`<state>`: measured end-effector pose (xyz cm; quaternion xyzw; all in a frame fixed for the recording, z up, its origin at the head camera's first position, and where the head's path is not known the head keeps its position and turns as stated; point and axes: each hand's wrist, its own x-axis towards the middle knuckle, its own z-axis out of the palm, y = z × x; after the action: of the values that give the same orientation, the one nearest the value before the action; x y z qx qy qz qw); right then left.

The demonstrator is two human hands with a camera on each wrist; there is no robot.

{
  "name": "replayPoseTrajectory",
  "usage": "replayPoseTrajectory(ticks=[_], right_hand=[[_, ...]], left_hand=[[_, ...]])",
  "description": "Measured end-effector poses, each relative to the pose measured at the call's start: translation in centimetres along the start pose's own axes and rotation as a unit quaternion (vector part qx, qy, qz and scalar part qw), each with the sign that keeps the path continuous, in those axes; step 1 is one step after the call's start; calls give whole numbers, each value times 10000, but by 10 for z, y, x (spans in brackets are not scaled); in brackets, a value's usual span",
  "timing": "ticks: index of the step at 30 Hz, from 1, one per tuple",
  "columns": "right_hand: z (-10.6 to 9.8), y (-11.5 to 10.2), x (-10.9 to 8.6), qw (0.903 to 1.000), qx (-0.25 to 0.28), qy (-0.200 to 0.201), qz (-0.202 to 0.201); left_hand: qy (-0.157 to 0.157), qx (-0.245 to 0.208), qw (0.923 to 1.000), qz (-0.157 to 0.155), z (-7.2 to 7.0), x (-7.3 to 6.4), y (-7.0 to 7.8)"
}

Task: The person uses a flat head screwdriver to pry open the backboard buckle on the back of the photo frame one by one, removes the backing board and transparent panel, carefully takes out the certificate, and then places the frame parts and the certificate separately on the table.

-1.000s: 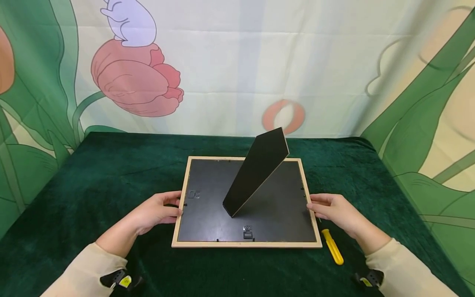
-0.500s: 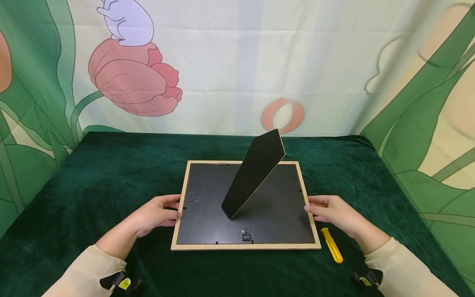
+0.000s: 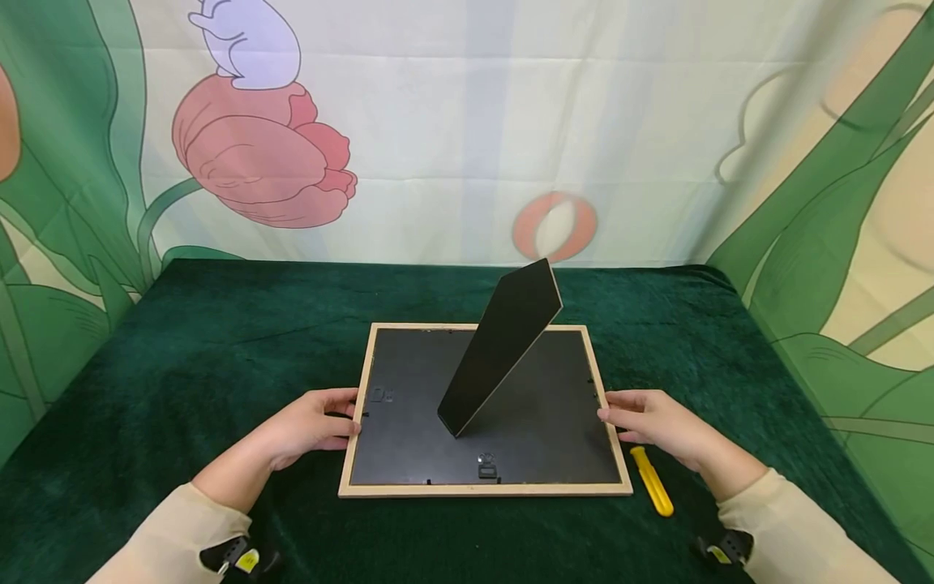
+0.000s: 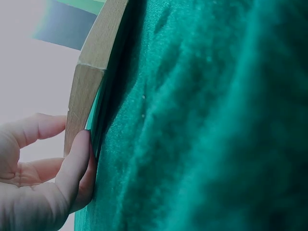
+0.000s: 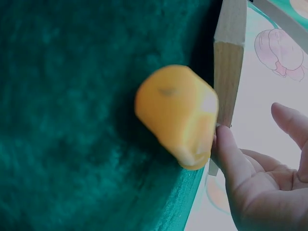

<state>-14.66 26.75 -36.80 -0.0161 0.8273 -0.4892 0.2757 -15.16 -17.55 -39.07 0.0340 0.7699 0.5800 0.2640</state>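
A picture frame (image 3: 485, 490) with a light wooden border lies back side up between the two hands. From its black backing board (image 3: 409, 454) the black easel stand (image 3: 499, 349) sticks up at a slant. The left hand (image 3: 310, 426) grips the left border, thumb on the wood; in the left wrist view its fingertips (image 4: 82, 144) reach to the underside. On the opposite side the right hand (image 3: 657, 418) holds the right border, its thumb tip over the wood. A yellow-handled tool (image 3: 652, 482) lies just below the right hand, its working end hidden.
Dark green velvety cloth (image 3: 219, 349) covers the table. Behind it hangs a printed curtain (image 3: 423, 162) with flowers and leaves, which also runs along both sides. Black wrist straps (image 3: 232, 554) sit over the cream sleeves.
The frame has come slightly down in the view, its far edge sinking more than its near edge. Both hands have moved with it and kept their hold; the yellow tool stays put.
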Motion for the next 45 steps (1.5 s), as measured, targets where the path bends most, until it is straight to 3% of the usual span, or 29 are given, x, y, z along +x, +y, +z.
replayPoseTrajectory(ticks=[6, 11, 19, 30, 40, 45], right_hand=[[0, 0, -1, 10000, 14, -49, 52], [1, -1, -1, 9998, -148, -31, 102], [5, -4, -2, 9987, -470, 88, 145], [7, -8, -4, 9944, -1047, 101, 59], [8, -9, -3, 9909, -1344, 61, -66], [8, -8, -2, 9901, -1396, 24, -162]], left_hand=[[-61, 73, 10000, 28, 0, 2, -2], [-142, 438, 9988, 136, -1, 3, -3], [-3, 1158, 9928, 293, 0, 2, 0], [122, 1460, 9889, 233, 0, 1, 2], [265, 2002, 9784, 441, 3, 3, 2], [369, 2423, 9685, 443, 4, 7, 3]])
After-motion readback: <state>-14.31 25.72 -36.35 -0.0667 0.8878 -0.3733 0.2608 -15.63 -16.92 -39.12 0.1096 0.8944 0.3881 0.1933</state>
